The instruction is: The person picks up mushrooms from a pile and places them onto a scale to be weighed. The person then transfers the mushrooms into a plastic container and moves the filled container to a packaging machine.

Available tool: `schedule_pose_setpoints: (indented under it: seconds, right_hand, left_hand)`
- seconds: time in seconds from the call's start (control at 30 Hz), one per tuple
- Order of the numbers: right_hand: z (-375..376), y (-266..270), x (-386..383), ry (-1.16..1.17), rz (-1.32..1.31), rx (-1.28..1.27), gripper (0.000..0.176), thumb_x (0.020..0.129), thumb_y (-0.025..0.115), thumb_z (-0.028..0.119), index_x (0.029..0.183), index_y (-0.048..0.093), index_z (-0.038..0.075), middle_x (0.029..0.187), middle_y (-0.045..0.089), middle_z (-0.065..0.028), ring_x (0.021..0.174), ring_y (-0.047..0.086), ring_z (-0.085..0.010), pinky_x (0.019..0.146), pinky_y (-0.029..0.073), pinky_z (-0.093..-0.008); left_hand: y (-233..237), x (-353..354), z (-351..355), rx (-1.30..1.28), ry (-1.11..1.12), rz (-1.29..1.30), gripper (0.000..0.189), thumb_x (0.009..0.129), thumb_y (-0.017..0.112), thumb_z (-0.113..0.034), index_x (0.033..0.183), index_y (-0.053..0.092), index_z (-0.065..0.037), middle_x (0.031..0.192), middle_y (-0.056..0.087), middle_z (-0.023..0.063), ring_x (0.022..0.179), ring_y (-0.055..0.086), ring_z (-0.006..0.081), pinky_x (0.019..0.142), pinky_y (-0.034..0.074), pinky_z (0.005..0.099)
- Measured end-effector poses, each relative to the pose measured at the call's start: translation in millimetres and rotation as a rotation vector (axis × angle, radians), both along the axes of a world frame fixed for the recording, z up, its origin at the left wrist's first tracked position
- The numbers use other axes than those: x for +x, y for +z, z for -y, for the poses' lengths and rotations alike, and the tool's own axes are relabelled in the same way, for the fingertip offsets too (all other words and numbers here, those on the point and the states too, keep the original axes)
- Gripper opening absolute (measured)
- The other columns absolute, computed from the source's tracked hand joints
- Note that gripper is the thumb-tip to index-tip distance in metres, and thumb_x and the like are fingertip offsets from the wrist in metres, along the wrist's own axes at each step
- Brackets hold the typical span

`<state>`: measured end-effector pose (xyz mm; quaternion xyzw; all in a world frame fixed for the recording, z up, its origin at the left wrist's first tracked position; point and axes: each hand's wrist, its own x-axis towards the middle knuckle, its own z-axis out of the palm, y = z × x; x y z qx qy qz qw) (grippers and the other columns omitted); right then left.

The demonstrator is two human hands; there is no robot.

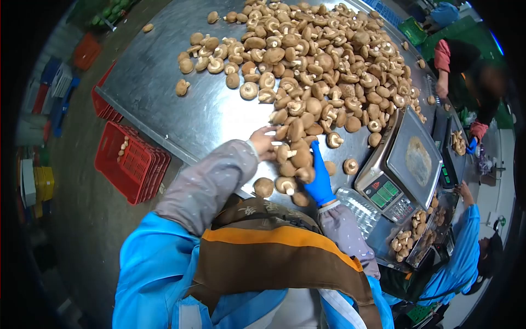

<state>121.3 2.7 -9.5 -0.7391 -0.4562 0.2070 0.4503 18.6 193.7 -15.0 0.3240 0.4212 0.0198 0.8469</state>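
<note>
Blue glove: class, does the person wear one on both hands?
No, only the right hand is gloved; the left hand is bare among the mushrooms.

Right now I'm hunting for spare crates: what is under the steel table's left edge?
Red crates poke out from under the steel table along that edge, and the nearer one holds a few mushrooms. The tabletop covers everything farther underneath, so nothing more can be told.

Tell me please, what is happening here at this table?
A person leans over a metal table piled with mushrooms. Their bare left hand and blue-gloved right hand press from both sides on a small clump at the near edge of the pile. A weighing scale and a plastic bottle are just to the right. Another person is at the far right.
</note>
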Motion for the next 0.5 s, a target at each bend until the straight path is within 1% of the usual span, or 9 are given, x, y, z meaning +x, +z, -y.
schedule_pose_setpoints:
  seconds: [0.03,0.1,0.13,0.17,0.2,0.27,0.33,0.43,0.5]
  right_hand:
    - [1.0,-5.2,6.1,0.004,-0.054,-0.048,0.079,0.075,0.07,0.011,0.142,0.029,0.005,0.121,0.053,-0.0179,0.105,0.057,-0.0266,0.086,0.047,-0.0355]
    - [4.4,-16.9,21.7,0.011,-0.159,-0.141,0.07,0.075,0.069,0.011,0.137,0.038,0.005,0.118,0.056,-0.0165,0.103,0.059,-0.0262,0.086,0.048,-0.0353]
    - [-4.8,35.7,14.1,-0.052,-0.02,-0.259,0.058,0.075,0.07,0.013,0.127,0.048,0.005,0.114,0.06,-0.0153,0.103,0.06,-0.0263,0.087,0.048,-0.0348]
    - [-3.5,31.8,21.9,-0.11,0.158,-0.247,0.059,0.074,0.072,0.016,0.129,0.049,0.007,0.119,0.058,-0.0162,0.106,0.06,-0.0239,0.09,0.047,-0.0315]
    - [-2.3,40.8,28.5,-0.072,-0.006,-0.233,0.06,0.075,0.071,0.013,0.131,0.048,0.007,0.124,0.056,-0.0154,0.11,0.057,-0.0229,0.092,0.046,-0.0314]
    - [-3.7,58.3,39.5,-0.03,-0.272,-0.163,0.062,0.077,0.069,0.007,0.134,0.045,0.005,0.132,0.05,-0.0134,0.117,0.052,-0.021,0.098,0.043,-0.0318]
    - [-2.5,66.1,44.1,-0.03,-0.486,-0.063,0.063,0.077,0.068,0.0,0.136,0.043,0.001,0.139,0.044,-0.011,0.124,0.045,-0.0193,0.103,0.039,-0.0328]
    - [3.1,73.6,48.0,-0.019,-0.442,0.037,0.065,0.079,0.066,0.0,0.138,0.041,0.005,0.138,0.046,-0.01,0.123,0.047,-0.0205,0.1,0.04,-0.0316]
    - [5.9,89.3,45.2,-0.037,-0.363,-0.002,0.071,0.077,0.066,0.0,0.142,0.038,0.01,0.139,0.045,-0.0104,0.111,0.052,-0.0157,0.091,0.045,-0.028]
  left_hand:
    - [-33.7,14.0,6.5,-0.088,0.047,0.202,0.048,0.091,0.035,0.006,0.137,0.035,-0.006,0.125,0.053,0.0176,0.107,0.06,0.0304,0.086,0.056,0.0394]
    - [-10.7,31.0,19.2,-0.248,0.166,0.368,0.056,0.084,0.042,0.014,0.136,0.035,-0.005,0.124,0.053,0.0178,0.108,0.06,0.0298,0.088,0.055,0.0389]
    - [-4.8,32.4,22.0,-0.406,0.135,0.457,0.056,0.084,0.043,0.014,0.136,0.035,-0.004,0.123,0.054,0.0171,0.108,0.059,0.0294,0.088,0.055,0.0394]
    - [1.7,31.9,25.3,-0.423,0.106,0.478,0.056,0.084,0.044,0.013,0.136,0.036,-0.005,0.123,0.054,0.0165,0.109,0.059,0.029,0.089,0.054,0.0396]
    - [8.3,31.3,28.6,-0.439,0.077,0.498,0.056,0.084,0.045,0.013,0.136,0.036,-0.005,0.123,0.054,0.016,0.11,0.058,0.0286,0.09,0.054,0.0398]
    - [19.2,26.8,33.3,-0.18,0.028,0.403,0.054,0.085,0.044,0.012,0.135,0.037,-0.006,0.124,0.054,0.015,0.111,0.058,0.0277,0.093,0.052,0.0396]
    - [-1.3,22.2,38.4,-0.256,0.1,0.483,0.054,0.085,0.044,0.012,0.135,0.037,-0.007,0.123,0.054,0.0151,0.112,0.057,0.0265,0.095,0.051,0.0388]
    - [-5.9,16.1,48.0,-0.302,0.133,0.5,0.06,0.083,0.042,0.013,0.137,0.033,-0.008,0.126,0.051,0.0154,0.114,0.056,0.0257,0.097,0.049,0.0381]
    - [8.7,12.7,56.0,-0.263,0.145,0.486,0.061,0.082,0.041,0.014,0.138,0.031,-0.008,0.13,0.048,0.0159,0.114,0.056,0.0261,0.097,0.049,0.0398]
